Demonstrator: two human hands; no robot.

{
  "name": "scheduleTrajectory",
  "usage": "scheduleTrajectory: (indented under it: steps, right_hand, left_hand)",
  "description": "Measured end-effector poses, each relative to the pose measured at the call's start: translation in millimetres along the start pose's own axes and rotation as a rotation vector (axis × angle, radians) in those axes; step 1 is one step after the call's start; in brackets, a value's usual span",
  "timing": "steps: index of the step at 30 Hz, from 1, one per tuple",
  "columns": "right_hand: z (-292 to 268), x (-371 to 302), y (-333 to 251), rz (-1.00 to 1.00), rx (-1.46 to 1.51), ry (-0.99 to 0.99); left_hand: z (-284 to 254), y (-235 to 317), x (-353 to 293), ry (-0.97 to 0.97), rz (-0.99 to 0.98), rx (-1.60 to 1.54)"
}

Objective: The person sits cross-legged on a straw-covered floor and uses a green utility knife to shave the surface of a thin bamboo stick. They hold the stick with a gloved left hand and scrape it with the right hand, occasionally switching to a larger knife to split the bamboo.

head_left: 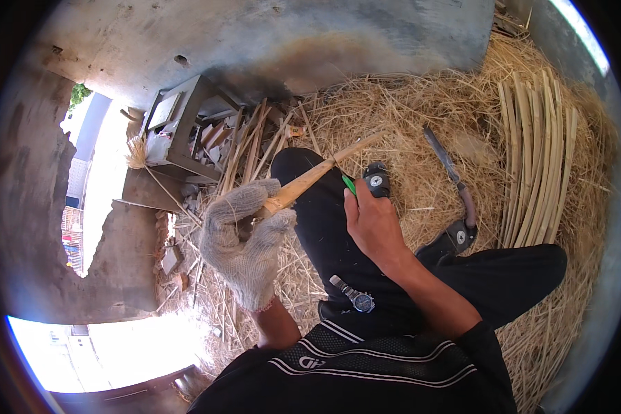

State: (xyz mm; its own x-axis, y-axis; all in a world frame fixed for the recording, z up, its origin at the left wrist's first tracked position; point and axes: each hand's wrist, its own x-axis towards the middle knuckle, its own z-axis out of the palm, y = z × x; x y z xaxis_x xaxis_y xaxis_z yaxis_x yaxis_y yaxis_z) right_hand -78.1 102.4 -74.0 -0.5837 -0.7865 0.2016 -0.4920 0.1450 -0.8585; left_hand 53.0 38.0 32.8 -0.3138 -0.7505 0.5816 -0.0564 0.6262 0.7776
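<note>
My left hand point(245, 231), in a grey knitted glove, grips the near end of a pale wooden strip point(300, 185), which looks like split bamboo. The strip slants up and away to the right over my left leg, narrowing toward its far end. My bare right hand point(374, 221) is closed round the green handle of a small knife point(349, 183). Its thin blade reaches up to the strip's edge, near the middle of its length; whether it cuts in is too small to tell. A wristwatch point(357, 297) with a dark dial lies on my lap.
Shavings and straw point(421, 103) cover the ground. A machete point(445, 162) with a curved handle lies right of my knee, by my sandal point(455, 238). Several long split strips point(538, 159) are laid together at the far right. A broken cabinet point(186, 124) stands at the back left.
</note>
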Motion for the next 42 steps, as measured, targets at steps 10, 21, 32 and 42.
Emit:
scheduleTrajectory:
  steps: [10,21,32,42]
  right_hand:
    - [-0.3,4.5,35.2,0.110,-0.094,0.002]
    - [-2.8,10.2,24.7,0.123,-0.013,-0.054]
    - [1.0,5.0,17.1,-0.049,0.105,-0.013]
    - [10.7,4.7,30.1,0.172,0.056,-0.068]
  left_hand:
    - [11.0,11.7,-3.7,-0.079,-0.059,-0.072]
    - [11.4,8.6,-3.5,-0.062,-0.098,-0.150]
    - [13.6,11.0,-2.7,0.001,-0.175,-0.127]
    - [4.4,15.2,-5.1,-0.017,-0.162,-0.009]
